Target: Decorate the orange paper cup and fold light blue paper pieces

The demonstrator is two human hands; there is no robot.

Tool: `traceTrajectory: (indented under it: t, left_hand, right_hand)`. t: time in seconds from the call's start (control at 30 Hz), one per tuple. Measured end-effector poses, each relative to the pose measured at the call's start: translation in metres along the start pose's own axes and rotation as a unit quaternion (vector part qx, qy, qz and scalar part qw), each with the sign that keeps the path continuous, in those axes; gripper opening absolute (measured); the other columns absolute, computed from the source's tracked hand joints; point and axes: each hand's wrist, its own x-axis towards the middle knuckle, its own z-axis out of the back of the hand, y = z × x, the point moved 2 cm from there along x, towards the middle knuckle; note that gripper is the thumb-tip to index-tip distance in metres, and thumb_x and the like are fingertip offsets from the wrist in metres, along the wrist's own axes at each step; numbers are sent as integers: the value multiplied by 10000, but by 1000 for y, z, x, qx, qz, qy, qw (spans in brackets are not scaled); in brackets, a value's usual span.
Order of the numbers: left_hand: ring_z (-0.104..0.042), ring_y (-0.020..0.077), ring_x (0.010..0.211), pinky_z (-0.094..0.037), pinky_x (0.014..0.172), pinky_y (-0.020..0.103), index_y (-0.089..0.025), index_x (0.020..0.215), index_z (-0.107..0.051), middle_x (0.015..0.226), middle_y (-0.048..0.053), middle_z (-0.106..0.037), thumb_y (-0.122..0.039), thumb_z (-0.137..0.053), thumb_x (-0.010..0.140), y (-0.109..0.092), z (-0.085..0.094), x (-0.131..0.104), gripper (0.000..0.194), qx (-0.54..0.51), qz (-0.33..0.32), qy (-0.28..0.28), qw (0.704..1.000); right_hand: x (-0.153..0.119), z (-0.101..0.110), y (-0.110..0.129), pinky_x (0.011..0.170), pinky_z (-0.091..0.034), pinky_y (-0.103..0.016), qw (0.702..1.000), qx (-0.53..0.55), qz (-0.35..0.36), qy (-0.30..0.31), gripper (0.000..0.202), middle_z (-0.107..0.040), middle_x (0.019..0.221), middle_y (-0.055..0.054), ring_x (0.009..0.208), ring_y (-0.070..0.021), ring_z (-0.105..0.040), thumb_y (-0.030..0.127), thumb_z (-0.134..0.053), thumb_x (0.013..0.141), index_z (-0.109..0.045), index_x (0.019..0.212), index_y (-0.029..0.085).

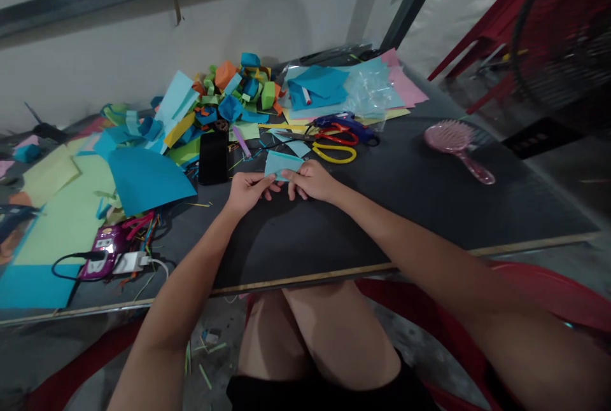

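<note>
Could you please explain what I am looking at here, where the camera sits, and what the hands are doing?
There is one picture, taken by a camera worn on a person's head, looking forward and down, so you see their own arms and knees. No machine is involved: just two bare hands. The left hand and right hand together hold a small light-blue paper piece just above a dark table, pinched between their fingers. Behind it lie yellow and red scissors, a blue glue gun and a black phone. Further back is a heap of folded coloured paper bits; to the left lie large blue and green sheets, and to the right a pink hairbrush.
</note>
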Motion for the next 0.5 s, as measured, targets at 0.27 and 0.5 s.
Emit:
traceTrajectory:
  t: [0.27, 0.5]
  left_hand:
    - [-595, 85, 444, -424, 433, 190, -130, 678, -737, 666, 84, -738, -520, -664, 799, -3, 1, -1, 415, 21, -1, 15, 1000]
    - [-585, 82, 442, -408, 433, 186, -114, 646, -726, 634, 84, -726, -539, -704, 757, -3, 0, 0, 439, -16, -5, 71, 997]
  right_hand:
    - [0, -5, -6, 345, -356, -215, 990, 144, 5, 7, 767, -675, 550, -101, 342, -98, -519, 791, -400, 821, -711, 728, 96]
    - [-4, -4, -2, 345, -353, -218, 987, 158, 36, 0, 725, -651, 494, -108, 337, -96, -492, 730, -428, 850, -677, 562, 113]
